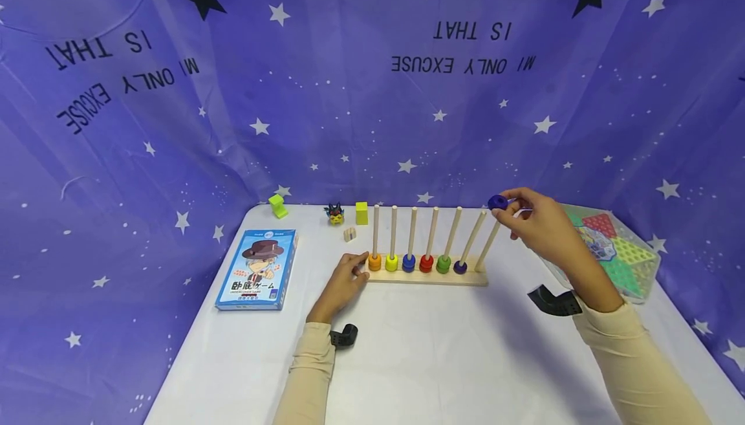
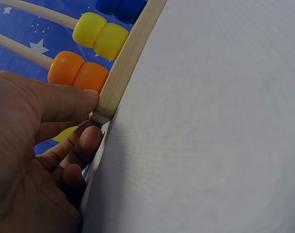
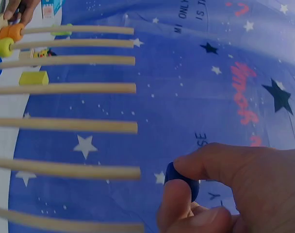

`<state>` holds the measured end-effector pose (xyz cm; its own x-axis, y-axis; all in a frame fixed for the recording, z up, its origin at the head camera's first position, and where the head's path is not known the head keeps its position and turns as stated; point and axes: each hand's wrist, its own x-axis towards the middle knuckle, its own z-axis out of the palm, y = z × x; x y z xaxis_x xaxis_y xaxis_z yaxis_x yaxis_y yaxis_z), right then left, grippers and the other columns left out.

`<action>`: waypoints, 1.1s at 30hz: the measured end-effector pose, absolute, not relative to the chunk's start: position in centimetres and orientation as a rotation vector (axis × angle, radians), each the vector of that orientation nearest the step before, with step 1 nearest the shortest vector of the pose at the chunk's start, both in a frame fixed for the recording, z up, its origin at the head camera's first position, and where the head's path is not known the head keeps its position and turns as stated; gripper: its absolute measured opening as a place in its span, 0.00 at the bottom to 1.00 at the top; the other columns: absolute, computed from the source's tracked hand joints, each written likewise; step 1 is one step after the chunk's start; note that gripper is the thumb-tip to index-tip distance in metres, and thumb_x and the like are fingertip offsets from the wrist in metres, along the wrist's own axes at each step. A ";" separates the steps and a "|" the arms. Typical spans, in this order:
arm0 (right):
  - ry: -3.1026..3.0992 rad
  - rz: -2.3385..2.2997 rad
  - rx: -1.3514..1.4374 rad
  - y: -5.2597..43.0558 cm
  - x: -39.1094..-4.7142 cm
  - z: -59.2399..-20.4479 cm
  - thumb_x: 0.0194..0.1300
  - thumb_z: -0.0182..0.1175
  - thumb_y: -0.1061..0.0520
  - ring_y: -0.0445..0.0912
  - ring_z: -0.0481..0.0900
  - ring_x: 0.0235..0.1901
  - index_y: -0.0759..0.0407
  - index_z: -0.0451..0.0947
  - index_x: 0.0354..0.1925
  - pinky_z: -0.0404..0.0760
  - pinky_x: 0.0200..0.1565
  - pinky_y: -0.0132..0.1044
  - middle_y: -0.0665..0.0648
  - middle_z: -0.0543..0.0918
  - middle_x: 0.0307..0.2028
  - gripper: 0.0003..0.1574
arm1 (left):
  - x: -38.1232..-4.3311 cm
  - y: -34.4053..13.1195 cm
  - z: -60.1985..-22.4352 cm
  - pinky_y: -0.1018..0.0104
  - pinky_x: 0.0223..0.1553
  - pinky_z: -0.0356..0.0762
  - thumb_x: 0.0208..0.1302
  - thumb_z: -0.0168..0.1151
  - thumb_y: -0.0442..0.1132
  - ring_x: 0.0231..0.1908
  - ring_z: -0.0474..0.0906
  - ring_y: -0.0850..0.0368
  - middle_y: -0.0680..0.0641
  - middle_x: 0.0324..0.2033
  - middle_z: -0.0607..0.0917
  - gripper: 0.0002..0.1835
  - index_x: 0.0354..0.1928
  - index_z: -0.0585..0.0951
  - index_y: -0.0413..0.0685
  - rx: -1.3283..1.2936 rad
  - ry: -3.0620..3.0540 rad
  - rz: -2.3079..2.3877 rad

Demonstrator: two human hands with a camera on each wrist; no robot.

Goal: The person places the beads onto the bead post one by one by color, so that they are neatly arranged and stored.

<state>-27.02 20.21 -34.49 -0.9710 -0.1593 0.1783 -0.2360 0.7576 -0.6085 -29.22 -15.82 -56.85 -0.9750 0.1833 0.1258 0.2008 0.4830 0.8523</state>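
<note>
A wooden peg rack [image 1: 427, 277] stands on the white table with upright rods in a row. Orange beads [image 1: 375, 262], yellow beads [image 1: 392, 262], blue beads [image 1: 409, 262], red beads [image 1: 426, 263] and green beads [image 1: 443, 264] sit low on their rods, with one purple bead [image 1: 460, 268] on the rod after them; the rightmost rod [image 1: 487, 247] is bare. My left hand [image 1: 341, 284] pinches the rack's left end beside the orange beads. Near the top of the rightmost rod, my right hand [image 1: 538, 221] pinches a dark purple bead [image 1: 497, 202] between thumb and finger.
A blue game box [image 1: 259, 270] lies at the left. Behind the rack are green blocks [image 1: 361, 213], a small horned figure [image 1: 335, 213] and a little wooden piece [image 1: 349, 235]. A colourful board in a clear case [image 1: 631, 253] lies at right. A starry purple cloth hangs behind.
</note>
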 end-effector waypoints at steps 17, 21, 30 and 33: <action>-2.930 1.070 0.326 19.1 -27.6 -35.6 0.65 0.60 0.46 0.47 0.77 0.20 0.58 0.70 0.59 0.75 0.19 0.40 0.61 0.78 0.34 0.29 | -29.2 -15.4 -56.9 0.62 0.43 0.69 0.64 0.59 0.32 0.39 0.70 0.57 0.44 0.50 0.74 0.26 0.65 0.71 0.40 -0.365 -2.687 -1.551; -2.921 1.059 0.322 19.2 -27.5 -35.8 0.65 0.59 0.41 0.48 0.77 0.20 0.56 0.69 0.61 0.75 0.18 0.41 0.58 0.79 0.34 0.33 | -29.0 -15.3 -56.8 0.61 0.44 0.68 0.64 0.59 0.32 0.39 0.70 0.57 0.45 0.50 0.74 0.26 0.65 0.71 0.41 -0.349 -2.689 -1.569; -2.794 1.081 0.354 20.1 -26.5 -36.9 0.68 0.55 0.42 0.48 0.77 0.19 0.53 0.67 0.64 0.76 0.20 0.41 0.58 0.76 0.33 0.31 | -29.1 -15.5 -56.9 0.60 0.44 0.68 0.64 0.59 0.32 0.39 0.70 0.57 0.45 0.49 0.73 0.26 0.65 0.71 0.41 -0.350 -2.689 -1.548; -2.743 1.066 0.304 20.3 -25.7 -37.6 0.69 0.54 0.42 0.47 0.78 0.21 0.53 0.66 0.65 0.76 0.22 0.40 0.57 0.76 0.34 0.31 | -29.2 -15.6 -57.2 0.61 0.44 0.68 0.64 0.59 0.32 0.39 0.70 0.58 0.45 0.49 0.73 0.26 0.65 0.71 0.41 -0.349 -2.689 -1.535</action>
